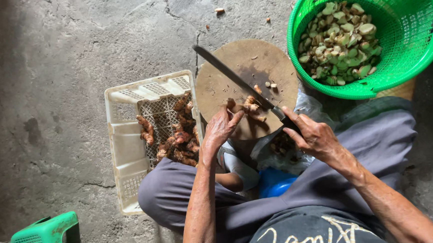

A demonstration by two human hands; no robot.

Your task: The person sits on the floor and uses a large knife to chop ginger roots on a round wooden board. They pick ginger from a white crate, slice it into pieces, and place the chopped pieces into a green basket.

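Person seated on the concrete floor (49, 96), knees apart, in grey trousers (368, 142) and a dark shirt with pale lettering.

A blue object (275, 182) lies between the legs, partly hidden. Beside it sits a clear plastic bag (283, 150) holding brown scraps.

Right hand (313, 135): fingers closed around the dark handle of a long knife (234, 78). The blade runs up and left across a round wooden board (247, 84), its tip past the board's upper left edge.

Left hand (220, 128): fingertips pinching and pressing a knobbly root piece (250, 106) onto the near part of the board, just beside the blade. Whether the blade touches the piece cannot be told. Two small cut bits (271, 85) lie on the board on the far side of the blade.

Left of the board, touching the left knee, a white plastic crate (127, 142) holds a heap of brown uncut roots (177, 136) in its right half.

Lower left corner: a green plastic stool (43, 242), well apart from the work.

Far right: a green mesh basket (421, 34), tilted, holding a pile of pale green and cream slices (342, 41). It rests on a woven item (400, 91) just beyond the right knee.

Farthest: a few loose scraps (219, 9) lie on the floor beyond the board.
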